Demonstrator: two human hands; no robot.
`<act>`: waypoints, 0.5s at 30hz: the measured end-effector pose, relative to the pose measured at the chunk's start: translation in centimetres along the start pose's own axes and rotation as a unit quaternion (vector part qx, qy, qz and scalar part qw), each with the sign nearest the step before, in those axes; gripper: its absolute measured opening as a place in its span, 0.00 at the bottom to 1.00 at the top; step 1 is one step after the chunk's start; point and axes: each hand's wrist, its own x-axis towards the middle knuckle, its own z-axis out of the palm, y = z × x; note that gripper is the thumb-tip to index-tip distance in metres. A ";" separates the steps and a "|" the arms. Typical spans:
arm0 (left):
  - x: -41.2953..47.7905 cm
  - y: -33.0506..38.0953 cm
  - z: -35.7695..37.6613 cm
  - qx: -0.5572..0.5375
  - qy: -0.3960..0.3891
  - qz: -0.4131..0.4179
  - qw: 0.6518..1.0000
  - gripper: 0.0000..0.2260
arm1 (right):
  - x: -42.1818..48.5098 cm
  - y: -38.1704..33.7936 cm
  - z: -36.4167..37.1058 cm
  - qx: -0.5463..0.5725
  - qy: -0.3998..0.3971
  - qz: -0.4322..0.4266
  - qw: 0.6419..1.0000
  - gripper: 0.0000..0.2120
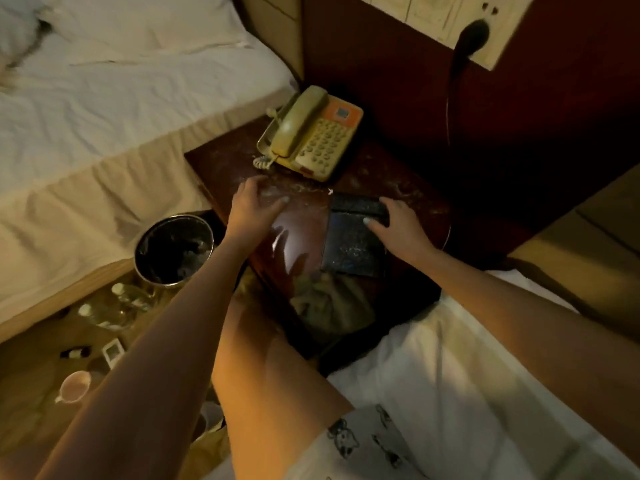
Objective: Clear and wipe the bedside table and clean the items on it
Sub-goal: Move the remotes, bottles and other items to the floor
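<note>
The dark wooden bedside table (221, 164) is dusty, with pale specks across its top. A beige corded telephone (311, 135) stands at its far side. A black remote control (356, 205) lies across the far edge of a dark, dusty square tray (349, 251) near the middle. My right hand (398, 225) rests on the remote's right end, fingers curled over it. My left hand (254, 206) lies flat on the tabletop, fingers spread, left of the tray and just in front of the phone's coiled cord. A crumpled greenish cloth (325, 303) sits at the table's near edge.
A round metal waste bin (175, 249) with a dark liner stands on the floor left of the table. Plastic bottles (117, 303), a cup (74, 386) and small items lie on the floor. Beds flank the table. A plug (472, 36) and cable hang on the wall behind.
</note>
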 end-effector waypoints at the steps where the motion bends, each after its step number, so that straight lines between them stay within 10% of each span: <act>1: 0.4 0.0 0.8 0.011 -0.021 0.001 1.000 0.25 | 0.5 0.3 -0.2 0.001 0.006 0.004 1.000 0.30; 15: 1.5 2.6 10.2 -0.106 -0.148 -0.085 0.980 0.25 | 3.1 1.9 -0.7 0.142 0.001 0.066 0.988 0.24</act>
